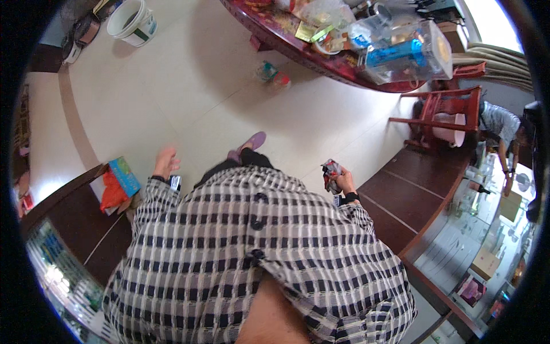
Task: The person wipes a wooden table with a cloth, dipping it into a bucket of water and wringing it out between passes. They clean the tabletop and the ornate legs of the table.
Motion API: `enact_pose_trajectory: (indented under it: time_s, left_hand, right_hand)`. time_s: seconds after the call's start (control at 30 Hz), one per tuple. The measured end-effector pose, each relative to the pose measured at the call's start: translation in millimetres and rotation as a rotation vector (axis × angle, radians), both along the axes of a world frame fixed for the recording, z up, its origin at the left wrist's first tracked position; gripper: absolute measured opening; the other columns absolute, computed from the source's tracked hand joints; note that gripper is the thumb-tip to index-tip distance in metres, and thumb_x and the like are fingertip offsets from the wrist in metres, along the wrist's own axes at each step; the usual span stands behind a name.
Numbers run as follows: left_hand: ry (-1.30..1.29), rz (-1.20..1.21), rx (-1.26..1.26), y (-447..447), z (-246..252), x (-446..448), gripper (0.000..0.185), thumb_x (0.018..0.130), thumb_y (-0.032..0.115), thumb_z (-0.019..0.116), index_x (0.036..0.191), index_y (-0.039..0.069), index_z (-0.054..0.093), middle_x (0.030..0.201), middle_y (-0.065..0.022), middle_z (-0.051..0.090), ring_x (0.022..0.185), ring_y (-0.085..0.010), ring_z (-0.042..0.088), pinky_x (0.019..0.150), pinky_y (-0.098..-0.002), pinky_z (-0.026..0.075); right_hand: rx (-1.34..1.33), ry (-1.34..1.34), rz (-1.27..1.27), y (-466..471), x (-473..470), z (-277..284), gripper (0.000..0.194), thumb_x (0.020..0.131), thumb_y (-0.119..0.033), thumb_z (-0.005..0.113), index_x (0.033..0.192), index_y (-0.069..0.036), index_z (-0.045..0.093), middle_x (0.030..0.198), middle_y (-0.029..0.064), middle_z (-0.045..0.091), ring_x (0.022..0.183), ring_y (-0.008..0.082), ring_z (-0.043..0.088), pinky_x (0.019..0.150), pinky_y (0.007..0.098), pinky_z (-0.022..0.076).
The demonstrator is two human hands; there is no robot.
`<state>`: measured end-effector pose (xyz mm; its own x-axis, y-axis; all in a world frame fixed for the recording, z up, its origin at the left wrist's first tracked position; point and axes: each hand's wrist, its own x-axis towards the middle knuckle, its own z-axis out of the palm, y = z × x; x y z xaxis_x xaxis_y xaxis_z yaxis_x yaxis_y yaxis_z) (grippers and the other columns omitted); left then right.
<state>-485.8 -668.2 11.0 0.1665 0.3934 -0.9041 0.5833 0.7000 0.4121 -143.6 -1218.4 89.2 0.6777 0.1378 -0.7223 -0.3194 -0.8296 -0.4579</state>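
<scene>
My right hand (345, 180), at the right of my body, grips a crumpled grey, black and red bundle (331, 175), perhaps cloth or a plastic wrapper. On the left, my left hand (166, 161) is slightly blurred, fingers apart, holding nothing. Dark bands circle both wrists. Ahead, a plastic bottle (273, 76) with a green and red look lies on the pale tiled floor below a round dark red table (292, 50). On that table stand a clear plastic container (434, 51) with a blue item inside, plastic bags and small packets.
A white bucket (148, 31) stands on the floor at the upper left. Red wooden chairs (449, 122) and a pink bin (456, 130) are at the right. Another person (500, 122) leans over a glass display counter (455, 223). A second counter (64, 202) is at the left, beside a colourful bag (122, 176).
</scene>
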Motion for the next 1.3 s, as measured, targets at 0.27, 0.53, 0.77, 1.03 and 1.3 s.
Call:
enact_pose_trajectory:
  time_s: [0.27, 0.53, 0.77, 1.03, 1.3]
  left_hand:
    - [-0.12, 0.232, -0.208, -67, -59, -67, 0.016, 0.086, 0.026, 0.055, 0.075, 0.015, 0.05, 0.063, -0.0014, 0.047, 0.054, -0.0165, 0.049, 0.042, -0.0312, 0.038]
    - [-0.027, 0.379, -0.071, -110, -84, -92, 0.019, 0.087, 0.02, 0.053, 0.07, 0.013, 0.05, 0.059, -0.001, 0.048, 0.05, -0.0131, 0.046, 0.041, -0.0283, 0.035]
    - [-0.066, 0.554, 0.054, -200, -65, -99, 0.014, 0.087, 0.02, 0.055, 0.079, 0.01, 0.057, 0.069, -0.0016, 0.056, 0.061, -0.0143, 0.054, 0.048, -0.0281, 0.041]
    - [0.02, 0.473, 0.447, -281, -24, 57, 0.027, 0.086, 0.025, 0.06, 0.106, 0.008, 0.063, 0.089, -0.0016, 0.065, 0.075, -0.0113, 0.062, 0.058, -0.0251, 0.047]
    - [-0.171, 0.451, 0.45, -241, -35, 169, 0.026, 0.086, 0.018, 0.06, 0.109, 0.008, 0.062, 0.092, -0.0047, 0.066, 0.075, -0.0127, 0.062, 0.064, -0.0235, 0.048]
  right_hand:
    - [-0.147, 0.03, 0.27, -18, 77, 15, 0.042, 0.068, -0.015, 0.069, 0.108, -0.004, 0.063, 0.082, 0.0163, 0.067, 0.076, 0.0249, 0.065, 0.069, 0.0373, 0.0499]
    - [-0.306, -0.132, 0.573, 17, 126, 31, 0.036, 0.069, -0.017, 0.063, 0.104, -0.011, 0.065, 0.083, 0.0134, 0.067, 0.078, 0.0258, 0.064, 0.071, 0.0381, 0.0489]
    - [-0.168, -0.226, 0.8, 72, 213, 18, 0.028, 0.078, -0.025, 0.061, 0.101, -0.01, 0.065, 0.078, 0.0165, 0.066, 0.072, 0.0264, 0.064, 0.068, 0.0369, 0.0501]
    - [-0.155, 0.017, 1.03, 49, 283, -37, 0.057, 0.064, -0.012, 0.068, 0.119, -0.005, 0.055, 0.095, 0.0143, 0.067, 0.087, 0.0242, 0.064, 0.078, 0.0335, 0.0491]
    - [-0.191, -0.026, 1.052, 44, 294, -74, 0.054, 0.072, -0.018, 0.066, 0.124, -0.012, 0.051, 0.108, 0.0187, 0.062, 0.1, 0.035, 0.06, 0.083, 0.0433, 0.0483]
